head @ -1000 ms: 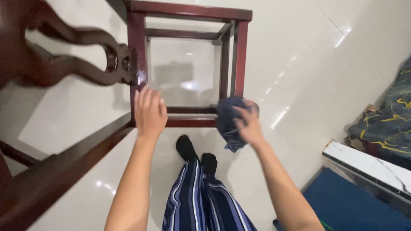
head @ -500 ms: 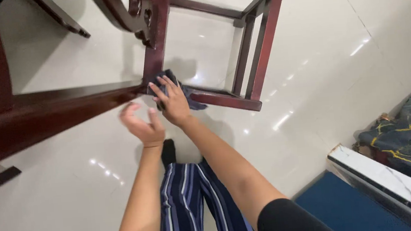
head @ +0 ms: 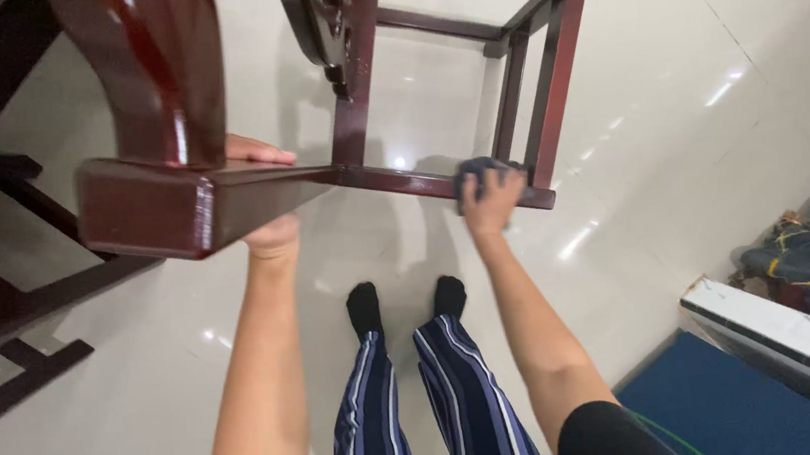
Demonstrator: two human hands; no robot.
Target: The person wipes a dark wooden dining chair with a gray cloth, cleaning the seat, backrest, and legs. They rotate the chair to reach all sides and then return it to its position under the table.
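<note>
One dark cloth (head: 475,173) sits under the right hand (head: 494,201).

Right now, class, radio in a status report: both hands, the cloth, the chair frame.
Left hand gripping the dark red wooden chair. Right hand pressing blue cloth onto lower rail. Nothing blocking either hand.

The chair (head: 361,83) you held was dark red wood with glossy lacquer, your cloth (head: 475,173) soft matt fabric, the floor (head: 668,83) shiny polished tile.
</note>
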